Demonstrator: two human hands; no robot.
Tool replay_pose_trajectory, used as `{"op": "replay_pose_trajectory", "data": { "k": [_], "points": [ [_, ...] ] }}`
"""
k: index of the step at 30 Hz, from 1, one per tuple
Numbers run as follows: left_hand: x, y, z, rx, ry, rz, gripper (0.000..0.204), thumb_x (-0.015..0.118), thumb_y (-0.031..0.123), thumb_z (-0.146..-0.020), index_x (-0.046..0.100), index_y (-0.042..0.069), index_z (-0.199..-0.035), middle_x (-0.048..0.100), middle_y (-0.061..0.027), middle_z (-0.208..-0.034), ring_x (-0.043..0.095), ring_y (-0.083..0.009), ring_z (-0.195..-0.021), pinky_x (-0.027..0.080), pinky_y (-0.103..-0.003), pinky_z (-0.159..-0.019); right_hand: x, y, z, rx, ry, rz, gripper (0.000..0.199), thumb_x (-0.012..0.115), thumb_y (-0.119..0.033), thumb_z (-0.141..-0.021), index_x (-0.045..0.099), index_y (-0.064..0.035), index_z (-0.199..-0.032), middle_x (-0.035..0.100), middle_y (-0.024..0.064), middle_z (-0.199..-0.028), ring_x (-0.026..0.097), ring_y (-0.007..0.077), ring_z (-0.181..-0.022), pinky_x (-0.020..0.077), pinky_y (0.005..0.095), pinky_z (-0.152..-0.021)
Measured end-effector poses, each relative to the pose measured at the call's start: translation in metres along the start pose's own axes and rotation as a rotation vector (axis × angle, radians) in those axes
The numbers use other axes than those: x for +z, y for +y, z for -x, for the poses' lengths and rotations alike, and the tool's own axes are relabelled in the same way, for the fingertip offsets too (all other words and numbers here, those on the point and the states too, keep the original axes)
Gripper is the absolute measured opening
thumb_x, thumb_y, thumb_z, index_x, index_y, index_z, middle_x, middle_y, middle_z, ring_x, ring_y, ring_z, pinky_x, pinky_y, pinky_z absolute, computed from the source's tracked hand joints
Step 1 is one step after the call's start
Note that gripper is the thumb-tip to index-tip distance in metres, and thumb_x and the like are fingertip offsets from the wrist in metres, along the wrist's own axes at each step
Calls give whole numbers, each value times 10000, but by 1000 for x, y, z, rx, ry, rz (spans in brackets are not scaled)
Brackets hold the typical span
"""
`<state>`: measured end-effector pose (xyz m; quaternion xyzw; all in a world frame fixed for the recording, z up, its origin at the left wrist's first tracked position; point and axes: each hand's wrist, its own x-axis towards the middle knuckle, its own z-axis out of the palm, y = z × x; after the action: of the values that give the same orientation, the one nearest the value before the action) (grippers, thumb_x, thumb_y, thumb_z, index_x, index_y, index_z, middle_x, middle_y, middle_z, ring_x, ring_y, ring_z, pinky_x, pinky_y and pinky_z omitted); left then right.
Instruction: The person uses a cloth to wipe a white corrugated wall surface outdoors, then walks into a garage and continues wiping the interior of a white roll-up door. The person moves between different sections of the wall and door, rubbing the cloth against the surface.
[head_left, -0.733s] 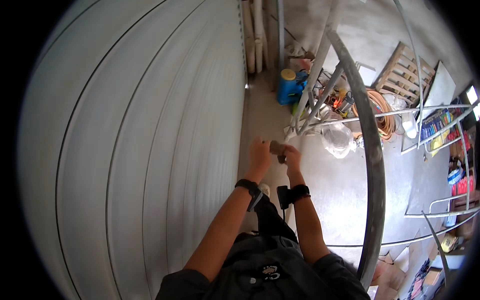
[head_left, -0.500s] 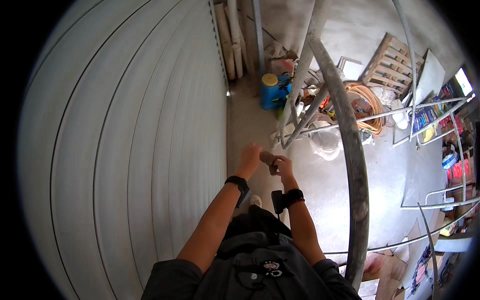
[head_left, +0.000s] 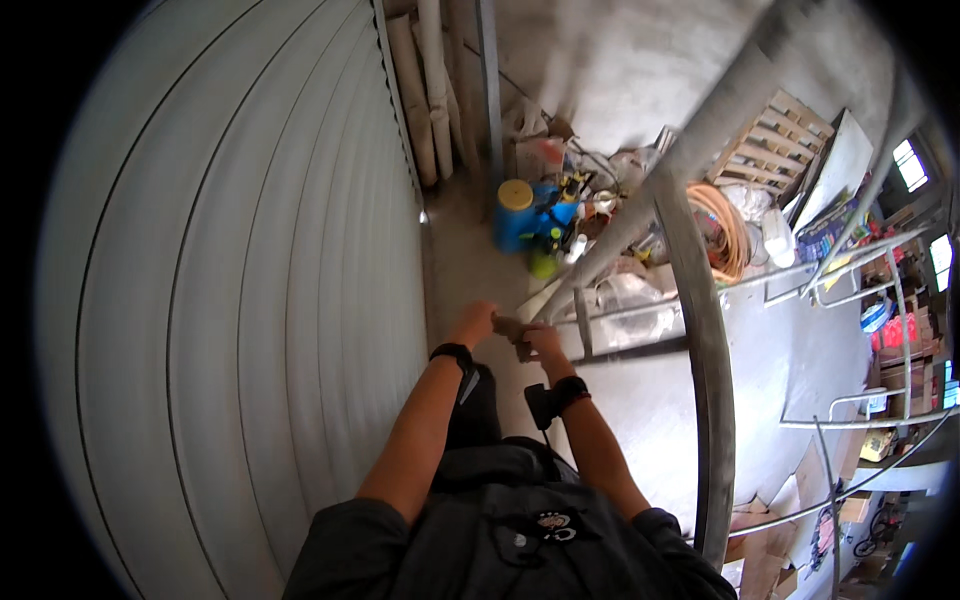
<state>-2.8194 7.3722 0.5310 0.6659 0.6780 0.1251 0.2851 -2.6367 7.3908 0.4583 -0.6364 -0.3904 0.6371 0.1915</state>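
Since moments ago both hands have drifted left; my left hand [head_left: 474, 322] and right hand [head_left: 541, 341] pinch a small grey piece [head_left: 508, 327] beside the shutter [head_left: 250, 300].

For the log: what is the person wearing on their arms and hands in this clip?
Both forearms are bare, and the left hand and right hand have no gloves. Each wrist carries a black band: one on the left wrist, one on the right wrist, where a thin red edge seems to show. Dark grey short sleeves end above the elbows. No markings can be made out.
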Motion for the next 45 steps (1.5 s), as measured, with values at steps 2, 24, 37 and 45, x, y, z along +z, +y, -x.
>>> {"op": "replay_pose_trajectory", "data": {
  "k": [2,24,37,45],
  "points": [
    [-17,-15,-33,-89,68,81,79,584,32,-721,621,27,-791,613,-163,-815,584,-319,-767,470,-411,-673,16,-42,-24,-21,65,72,280,568,-89,-651,648,-92,-920,618,91,-809,608,228,-759,519,371,-604],
    [-171,-141,-290,-81,225,-21,76,561,78,-715,600,90,-779,525,-149,-874,537,-327,-808,438,-412,-702,110,-230,-285,-224,69,341,214,562,-133,-688,686,-103,-860,660,115,-847,632,244,-822,493,345,-722],
    [-392,-119,-474,-23,543,-566,75,607,81,-707,611,33,-649,550,-152,-787,551,-294,-791,429,-417,-640,210,-482,-416,-485,-428,-178,198,512,-60,-764,586,-74,-947,571,81,-777,556,210,-685,471,357,-586],
    [-570,-55,-544,-372,307,-842,128,613,163,-715,655,112,-824,596,-68,-885,554,-228,-814,383,-385,-633,262,-711,-339,-644,-426,-674,207,506,-70,-807,563,-21,-1000,598,54,-898,566,159,-772,455,287,-622]
  ]
}}
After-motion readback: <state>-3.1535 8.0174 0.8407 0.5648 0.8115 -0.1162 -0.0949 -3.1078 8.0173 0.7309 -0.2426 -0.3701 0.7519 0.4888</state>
